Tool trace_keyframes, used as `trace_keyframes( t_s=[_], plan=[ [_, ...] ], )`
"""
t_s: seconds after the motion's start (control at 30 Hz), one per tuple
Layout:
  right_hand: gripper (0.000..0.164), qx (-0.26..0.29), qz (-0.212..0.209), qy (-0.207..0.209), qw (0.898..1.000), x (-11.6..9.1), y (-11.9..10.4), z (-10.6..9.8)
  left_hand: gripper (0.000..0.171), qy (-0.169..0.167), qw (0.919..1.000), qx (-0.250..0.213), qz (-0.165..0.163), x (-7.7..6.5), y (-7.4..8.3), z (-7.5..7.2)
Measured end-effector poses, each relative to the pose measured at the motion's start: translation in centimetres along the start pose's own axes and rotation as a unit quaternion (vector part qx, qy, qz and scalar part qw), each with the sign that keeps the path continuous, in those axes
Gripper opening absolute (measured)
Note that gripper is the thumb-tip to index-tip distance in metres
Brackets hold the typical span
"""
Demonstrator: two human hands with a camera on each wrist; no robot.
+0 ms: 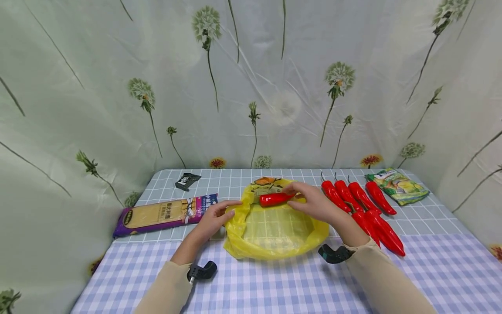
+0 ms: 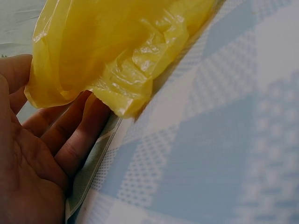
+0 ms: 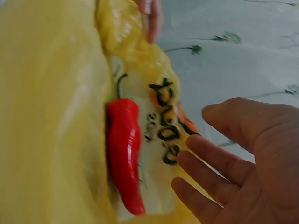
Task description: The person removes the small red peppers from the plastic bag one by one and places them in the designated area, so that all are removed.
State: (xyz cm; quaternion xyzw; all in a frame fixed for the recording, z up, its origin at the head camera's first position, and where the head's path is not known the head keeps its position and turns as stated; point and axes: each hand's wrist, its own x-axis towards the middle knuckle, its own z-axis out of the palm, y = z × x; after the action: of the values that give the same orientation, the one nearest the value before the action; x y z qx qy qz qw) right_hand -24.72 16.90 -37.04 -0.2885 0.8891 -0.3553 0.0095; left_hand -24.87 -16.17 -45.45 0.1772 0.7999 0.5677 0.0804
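A yellow plastic bag [image 1: 274, 255] lies with its mouth spread wide on the table. My left hand [image 1: 211, 220] holds its left rim, the thumb on one side and the fingers on the other; the left wrist view shows the yellow film [image 2: 107, 51] between them. Inside, at the back, a red chili pepper [image 3: 124, 149] with a dark stem rests against a pale patch beside black lettering. My right hand [image 3: 247, 163] is beside the pepper at the bag's back right, fingers extended and apart from it, palm bare.
Several red chili peppers [image 1: 362, 196] lie to the right, with a green and yellow packet [image 1: 398, 186] behind them. On the left are a purple-ended pack of pasta [image 1: 164, 214] and a small black packet [image 1: 187, 181]. A dandelion-print curtain [image 1: 251, 87] hangs behind the table.
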Motion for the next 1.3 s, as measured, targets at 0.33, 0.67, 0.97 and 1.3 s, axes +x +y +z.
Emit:
trace_keyframes(
  t_s=[0.33,0.67,0.97,1.3],
  plan=[
    [0.039,-0.026,-0.04,-0.037,0.998,2.8,0.0,1.7,0.037,-0.008,0.9999,-0.008,0.013,0.3,-0.2,-0.2],
    [0.046,-0.07,0.0,-0.084,0.994,3.8,0.5,2.8,0.037,-0.004,1.0,-0.002,0.007,0.2,-0.2,-0.1],
    [0.05,-0.102,-0.001,-0.111,0.989,3.8,0.6,3.3,0.038,-0.008,0.9999,0.001,0.01,0.1,-0.5,-0.1],
    [0.043,-0.14,-0.008,-0.115,0.983,3.8,0.3,3.6,0.036,-0.008,0.9999,0.0,0.011,0.2,-0.5,0.0]
  ],
)
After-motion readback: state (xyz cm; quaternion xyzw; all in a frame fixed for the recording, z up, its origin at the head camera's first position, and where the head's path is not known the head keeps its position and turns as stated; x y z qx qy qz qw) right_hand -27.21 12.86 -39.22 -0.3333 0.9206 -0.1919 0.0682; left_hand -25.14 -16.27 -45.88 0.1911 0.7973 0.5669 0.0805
